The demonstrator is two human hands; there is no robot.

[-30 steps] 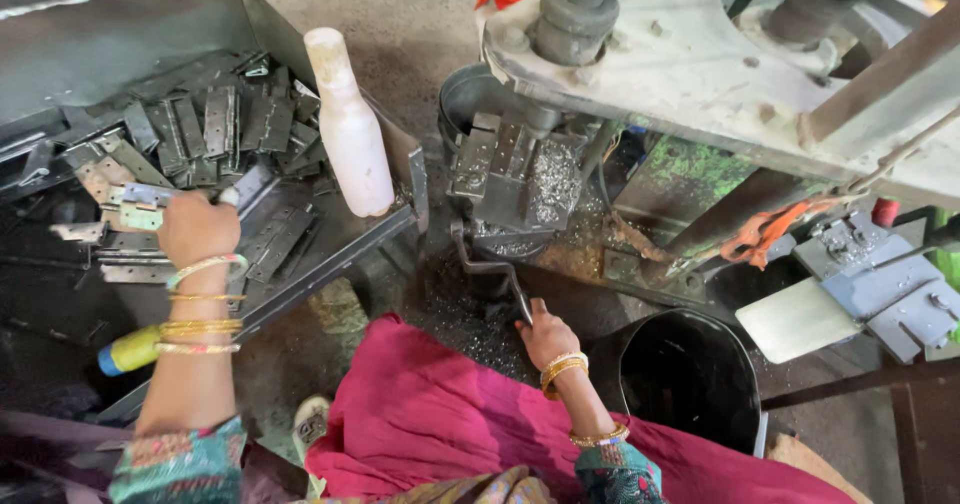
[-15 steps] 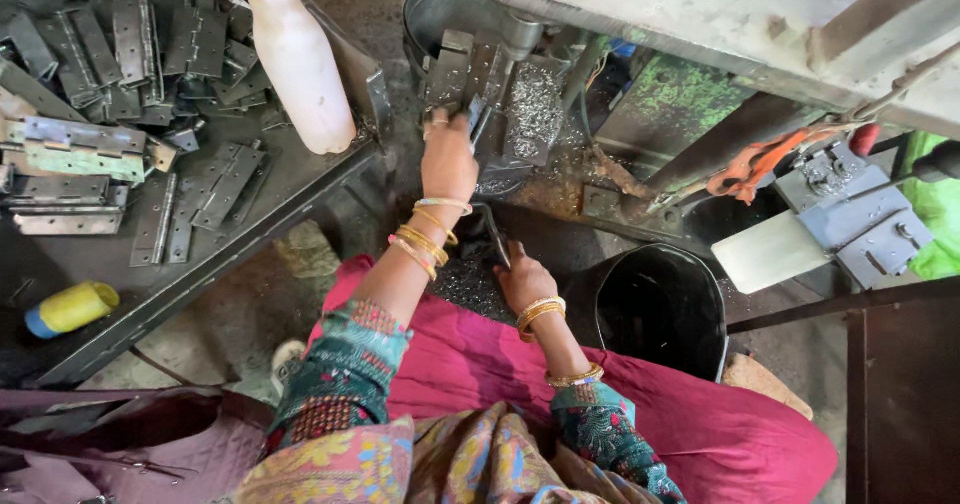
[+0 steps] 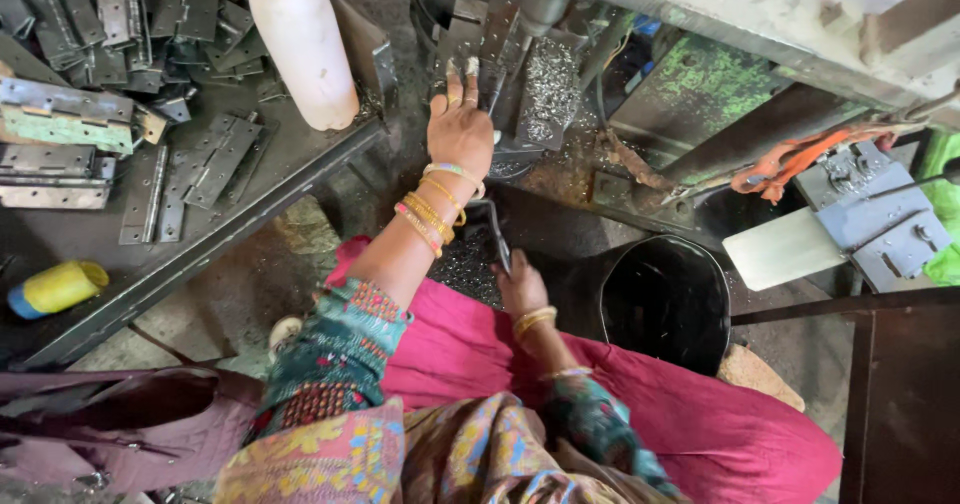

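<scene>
We sit by a dark metal bench [image 3: 230, 234] strewn with hinges [image 3: 205, 159]; our left hand [image 3: 458, 129] presses a hinge plate [image 3: 490, 49] flat, right hand [image 3: 520, 286] grips a lever [image 3: 497, 232].

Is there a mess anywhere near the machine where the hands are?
Yes. Shiny metal shavings lie heaped beside the metal piece under the left hand, and more are strewn on the dark floor by the right hand. The hinges on the tray lie jumbled, not stacked.
</scene>
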